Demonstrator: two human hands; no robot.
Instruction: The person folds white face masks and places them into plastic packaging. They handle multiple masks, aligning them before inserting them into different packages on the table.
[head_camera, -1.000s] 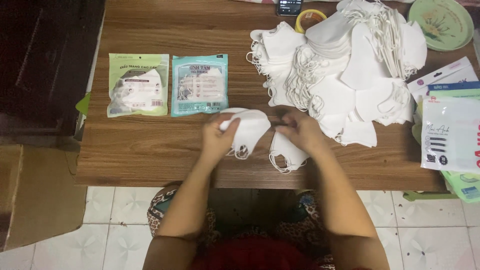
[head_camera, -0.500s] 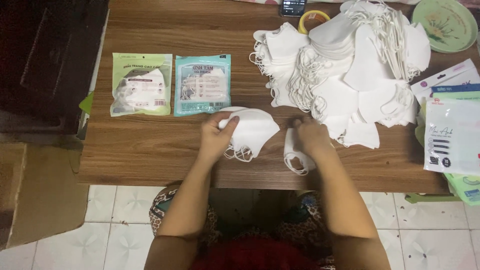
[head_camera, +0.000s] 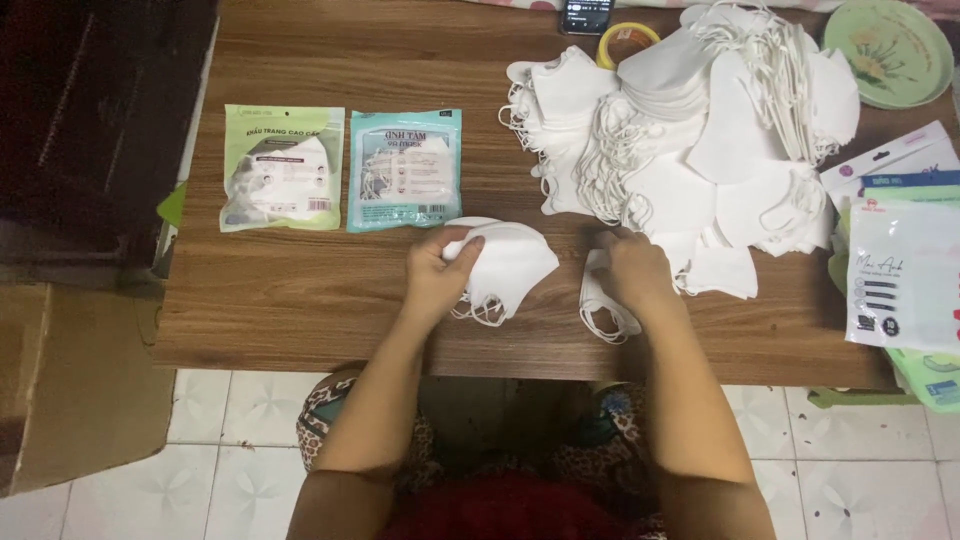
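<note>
My left hand (head_camera: 436, 276) holds a small stack of white face masks (head_camera: 507, 266) against the wooden table (head_camera: 300, 290), thumb on top, ear loops hanging toward the front edge. My right hand (head_camera: 632, 272) presses on another white mask (head_camera: 600, 308) lying flat, its loops trailing at the front. Just beyond my right hand rises a big loose pile of white masks (head_camera: 690, 130).
A green mask packet (head_camera: 282, 168) and a teal mask packet (head_camera: 404, 170) lie side by side at the left. Empty printed pouches (head_camera: 902, 270) are stacked at the right edge. A green plate (head_camera: 888, 50), yellow tape roll (head_camera: 622, 38) and phone (head_camera: 586, 14) sit at the back.
My hands have drawn apart: the left kept the stack of masks, the right carried one mask to the right and set it down on the table near the pile.
</note>
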